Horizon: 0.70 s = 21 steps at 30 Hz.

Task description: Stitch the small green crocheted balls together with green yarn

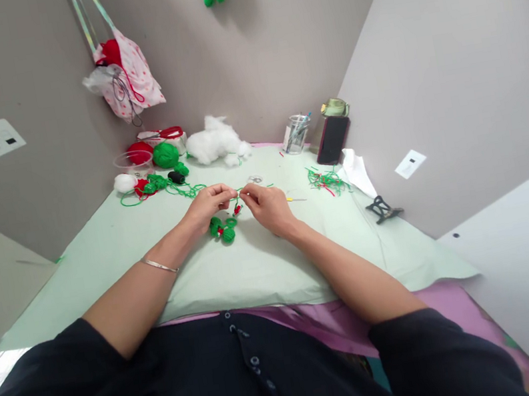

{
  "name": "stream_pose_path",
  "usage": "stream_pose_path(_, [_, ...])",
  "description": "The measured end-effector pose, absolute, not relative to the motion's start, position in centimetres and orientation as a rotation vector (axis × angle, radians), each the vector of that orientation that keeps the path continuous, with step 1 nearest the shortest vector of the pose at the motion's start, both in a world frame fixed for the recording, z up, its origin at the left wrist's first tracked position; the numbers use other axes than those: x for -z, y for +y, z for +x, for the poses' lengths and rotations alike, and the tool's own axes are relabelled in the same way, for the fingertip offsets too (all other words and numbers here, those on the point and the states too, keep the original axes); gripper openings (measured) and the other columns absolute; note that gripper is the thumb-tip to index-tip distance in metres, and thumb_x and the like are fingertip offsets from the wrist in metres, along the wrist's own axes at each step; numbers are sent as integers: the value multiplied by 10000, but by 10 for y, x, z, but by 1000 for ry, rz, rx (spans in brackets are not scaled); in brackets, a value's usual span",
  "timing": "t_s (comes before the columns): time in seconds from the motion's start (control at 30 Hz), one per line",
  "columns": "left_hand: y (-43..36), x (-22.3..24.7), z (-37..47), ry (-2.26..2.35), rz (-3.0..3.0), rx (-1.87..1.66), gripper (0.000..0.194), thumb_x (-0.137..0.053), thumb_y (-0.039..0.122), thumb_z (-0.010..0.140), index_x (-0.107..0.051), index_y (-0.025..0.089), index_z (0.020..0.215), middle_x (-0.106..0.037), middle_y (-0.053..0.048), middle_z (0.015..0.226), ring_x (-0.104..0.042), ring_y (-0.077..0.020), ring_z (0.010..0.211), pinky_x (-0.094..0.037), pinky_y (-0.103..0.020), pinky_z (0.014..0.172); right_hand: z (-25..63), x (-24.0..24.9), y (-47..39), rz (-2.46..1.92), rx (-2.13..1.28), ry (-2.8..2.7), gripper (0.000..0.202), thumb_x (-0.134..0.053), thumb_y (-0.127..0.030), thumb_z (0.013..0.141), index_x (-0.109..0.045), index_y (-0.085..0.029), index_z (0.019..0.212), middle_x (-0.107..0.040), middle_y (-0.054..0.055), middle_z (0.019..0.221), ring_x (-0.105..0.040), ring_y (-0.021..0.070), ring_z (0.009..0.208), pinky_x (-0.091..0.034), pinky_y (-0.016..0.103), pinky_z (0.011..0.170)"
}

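My left hand and my right hand meet fingertip to fingertip above the middle of the table. Both are closed in a pinch on green yarn that shows between them; its exact ends are too small to make out. Just under the fingers hangs a small red and green piece. Below my left hand lie green crocheted pieces with a bit of red among them. Right of my right hand is a small yellow-handled tool, partly hidden by the hand.
Yarn balls, including a green ball, stand at the back left beside white stuffing. A clear cup, a phone, yarn scraps and a black hair clip are on the right. Walls enclose the table.
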State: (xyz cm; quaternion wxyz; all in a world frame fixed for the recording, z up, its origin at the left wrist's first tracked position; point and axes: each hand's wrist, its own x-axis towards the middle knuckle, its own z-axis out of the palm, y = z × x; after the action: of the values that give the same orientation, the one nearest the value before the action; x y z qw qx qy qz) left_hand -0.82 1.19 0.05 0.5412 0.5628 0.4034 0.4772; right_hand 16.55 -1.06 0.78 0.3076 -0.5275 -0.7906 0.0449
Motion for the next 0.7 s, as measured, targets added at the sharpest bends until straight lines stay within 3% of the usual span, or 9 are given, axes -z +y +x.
stream_pose_path(0.27, [11, -1, -8, 951, 1270, -1095, 109, -699, 253, 625, -632, 169, 609, -498, 8, 581, -440, -116, 597, -386, -272, 626, 164, -6, -6, -1455, -99, -2109, 224, -498, -300, 981, -713, -237, 967, -717, 36, 768, -598, 194, 708, -315, 289, 673])
stream_pose_path(0.53, [7, -3, -5, 888, 1347, -1043, 109, -690, 263, 651, -623, 184, 619, -521, -5, 607, -483, -137, 630, -440, -279, 631, 174, -3, 6, -1449, -173, -1991, 223, -515, -291, 949, -725, -218, 936, -675, 20, 713, -544, 174, 659, -325, 285, 662])
stream_pose_path(0.7, [8, -4, -5, 852, 1206, -1243, 144, -692, 263, 703, -590, 166, 673, -666, -45, 868, -623, -142, 828, -471, -229, 696, 177, 1, 10, -1338, -366, -1907, 201, -548, -304, 924, -717, -203, 886, -584, -18, 601, -489, 141, 583, -325, 267, 624])
